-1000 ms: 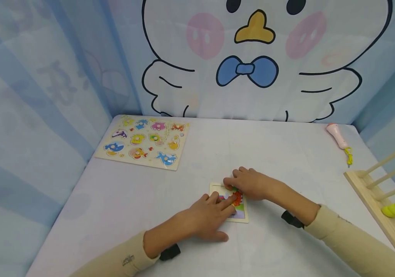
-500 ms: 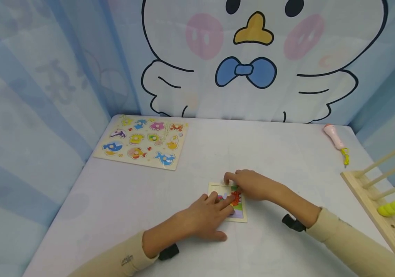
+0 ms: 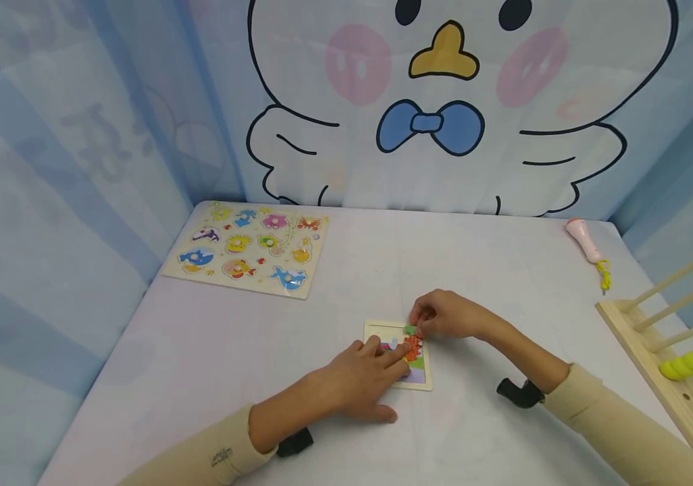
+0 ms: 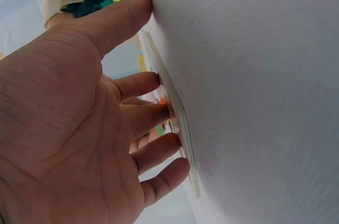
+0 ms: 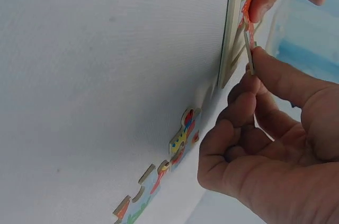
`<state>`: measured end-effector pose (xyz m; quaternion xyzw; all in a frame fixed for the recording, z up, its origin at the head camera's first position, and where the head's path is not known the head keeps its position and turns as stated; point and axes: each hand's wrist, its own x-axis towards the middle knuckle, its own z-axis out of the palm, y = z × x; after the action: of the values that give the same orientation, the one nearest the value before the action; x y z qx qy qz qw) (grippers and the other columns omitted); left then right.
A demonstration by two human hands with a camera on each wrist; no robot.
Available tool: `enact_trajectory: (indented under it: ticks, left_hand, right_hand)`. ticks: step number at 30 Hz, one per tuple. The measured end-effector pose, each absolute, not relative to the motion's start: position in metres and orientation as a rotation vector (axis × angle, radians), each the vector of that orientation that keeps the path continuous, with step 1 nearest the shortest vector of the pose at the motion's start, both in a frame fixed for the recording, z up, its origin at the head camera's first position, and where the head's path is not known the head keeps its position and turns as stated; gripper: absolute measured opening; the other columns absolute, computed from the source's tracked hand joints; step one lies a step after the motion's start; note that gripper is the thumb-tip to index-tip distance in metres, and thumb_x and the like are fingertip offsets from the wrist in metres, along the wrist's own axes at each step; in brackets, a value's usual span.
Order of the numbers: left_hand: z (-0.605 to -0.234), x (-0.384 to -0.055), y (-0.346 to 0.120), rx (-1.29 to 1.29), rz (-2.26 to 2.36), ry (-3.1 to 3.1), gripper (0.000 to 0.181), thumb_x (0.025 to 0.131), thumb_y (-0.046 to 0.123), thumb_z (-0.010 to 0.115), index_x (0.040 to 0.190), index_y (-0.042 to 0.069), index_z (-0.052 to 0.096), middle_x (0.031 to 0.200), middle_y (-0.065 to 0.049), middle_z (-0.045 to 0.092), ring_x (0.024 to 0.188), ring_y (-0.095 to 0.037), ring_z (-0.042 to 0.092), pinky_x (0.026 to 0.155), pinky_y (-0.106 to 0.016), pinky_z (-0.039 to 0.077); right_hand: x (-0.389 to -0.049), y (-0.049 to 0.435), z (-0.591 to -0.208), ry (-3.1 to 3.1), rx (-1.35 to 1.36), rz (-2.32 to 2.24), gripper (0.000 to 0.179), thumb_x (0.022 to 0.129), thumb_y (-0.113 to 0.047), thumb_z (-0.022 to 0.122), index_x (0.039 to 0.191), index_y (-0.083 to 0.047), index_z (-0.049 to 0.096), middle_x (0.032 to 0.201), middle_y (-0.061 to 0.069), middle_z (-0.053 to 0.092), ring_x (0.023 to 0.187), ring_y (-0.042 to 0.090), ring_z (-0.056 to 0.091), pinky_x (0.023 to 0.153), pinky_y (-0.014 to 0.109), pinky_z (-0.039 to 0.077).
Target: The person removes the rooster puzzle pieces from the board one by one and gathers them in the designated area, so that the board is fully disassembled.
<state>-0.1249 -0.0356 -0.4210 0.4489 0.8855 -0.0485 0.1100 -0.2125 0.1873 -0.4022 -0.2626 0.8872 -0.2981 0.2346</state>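
Observation:
A small framed jigsaw puzzle [image 3: 421,386] lies on the table, with orange, green and lilac parts of its picture showing. My left hand [image 3: 358,381] rests over it, fingers spread and fingertips pressing on its face; the left wrist view shows the tray's edge [image 4: 185,134] under them. At the far right corner of the tray, my right hand [image 3: 452,314] pinches a thin jigsaw piece [image 5: 249,54] between thumb and fingers. That piece stands tilted, touching or close to the puzzle. Part of the picture is hidden beneath my left fingers.
Loose jigsaw pieces [image 5: 184,133] lie on the table near my right hand, seen only in the right wrist view. A knobbed sea-animal puzzle board [image 3: 249,251] is at back left. A pink handheld toy [image 3: 583,237] and a wooden bead rack [image 3: 644,358] stand at right.
My right hand has drawn back slightly to the right, its fingers now gathered in a pinch at the tray's corner, uncovering a green patch. My left hand stays put.

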Motion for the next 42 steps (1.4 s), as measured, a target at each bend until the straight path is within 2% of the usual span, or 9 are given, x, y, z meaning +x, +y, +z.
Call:
enact_trajectory:
  ticks: [6,12,16,19,21,24,27,33,42]
  left_hand:
    - [-0.420,-0.125,-0.036,1.322,-0.134,2.596,0.071,0.086,0.068,0.059,0.142,0.027,0.044,0.161,0.004,0.024,0.118,-0.022,0.039,0.091,-0.035,0.039]
    - [-0.420,-0.125,-0.036,1.311,-0.129,2.585,0.072,0.086,0.068,0.060,0.143,0.027,0.043,0.161,0.004,0.023,0.119,-0.022,0.038,0.093,-0.036,0.039]
    - [-0.422,-0.123,-0.037,1.271,-0.095,2.566,0.073,0.085,0.067,0.061,0.144,0.029,0.042,0.162,0.005,0.021,0.119,-0.022,0.038,0.097,-0.039,0.038]
    - [-0.424,-0.121,-0.037,1.260,-0.065,2.549,0.072,0.086,0.067,0.061,0.145,0.029,0.042,0.163,0.006,0.020,0.120,-0.022,0.037,0.099,-0.040,0.038]
    - [-0.424,-0.121,-0.037,1.266,-0.060,2.555,0.071,0.086,0.066,0.061,0.144,0.029,0.042,0.163,0.006,0.019,0.120,-0.022,0.037,0.099,-0.039,0.037]
    - [-0.423,-0.122,-0.037,1.272,-0.057,2.576,0.070,0.087,0.065,0.061,0.144,0.030,0.042,0.163,0.006,0.019,0.120,-0.022,0.037,0.100,-0.040,0.036]
    - [-0.421,-0.123,-0.037,1.263,-0.046,2.586,0.068,0.086,0.063,0.063,0.142,0.030,0.042,0.163,0.006,0.019,0.121,-0.022,0.036,0.102,-0.041,0.035]
    - [-0.418,-0.123,-0.039,1.260,-0.056,2.585,0.069,0.086,0.063,0.064,0.143,0.030,0.043,0.162,0.006,0.021,0.120,-0.022,0.037,0.099,-0.038,0.036]
    - [-0.420,-0.124,-0.038,1.293,-0.065,2.590,0.068,0.087,0.064,0.062,0.142,0.030,0.043,0.162,0.006,0.021,0.118,-0.021,0.038,0.096,-0.036,0.036]
  right_hand:
    - [-0.210,0.188,-0.406,2.389,-0.735,-0.866,0.004,0.092,-0.010,0.068,0.094,-0.009,0.065,0.076,-0.001,0.059,0.072,0.015,0.052,0.066,0.030,0.044]
    - [-0.206,0.191,-0.407,2.435,-0.719,-0.868,0.007,0.092,-0.010,0.067,0.098,-0.012,0.068,0.075,-0.002,0.062,0.069,0.016,0.053,0.062,0.032,0.043]
    - [-0.202,0.197,-0.404,2.481,-0.609,-0.932,0.005,0.090,-0.015,0.071,0.095,-0.014,0.071,0.076,0.001,0.065,0.068,0.019,0.055,0.058,0.032,0.045]
    - [-0.201,0.213,-0.398,2.508,-0.498,-0.991,0.009,0.089,-0.021,0.074,0.093,-0.013,0.072,0.081,0.002,0.069,0.071,0.023,0.058,0.061,0.035,0.048]
    - [-0.202,0.232,-0.392,2.531,-0.452,-1.018,0.014,0.089,-0.023,0.074,0.095,-0.010,0.072,0.085,0.002,0.070,0.077,0.026,0.060,0.067,0.037,0.048]
    - [-0.206,0.267,-0.384,2.549,-0.378,-1.037,0.020,0.090,-0.024,0.073,0.100,-0.007,0.072,0.090,0.003,0.071,0.087,0.027,0.062,0.078,0.040,0.048]
    - [-0.210,0.300,-0.383,2.534,-0.272,-1.033,0.025,0.091,-0.026,0.072,0.106,-0.006,0.072,0.094,0.004,0.071,0.092,0.024,0.060,0.082,0.038,0.046]
    - [-0.212,0.336,-0.398,2.451,-0.170,-1.018,0.030,0.091,-0.025,0.072,0.111,-0.004,0.072,0.098,0.006,0.070,0.090,0.021,0.057,0.078,0.035,0.046]
    - [-0.209,0.339,-0.412,2.527,-0.178,-0.969,0.024,0.089,-0.023,0.073,0.106,-0.005,0.074,0.098,0.004,0.069,0.090,0.020,0.053,0.074,0.029,0.045]
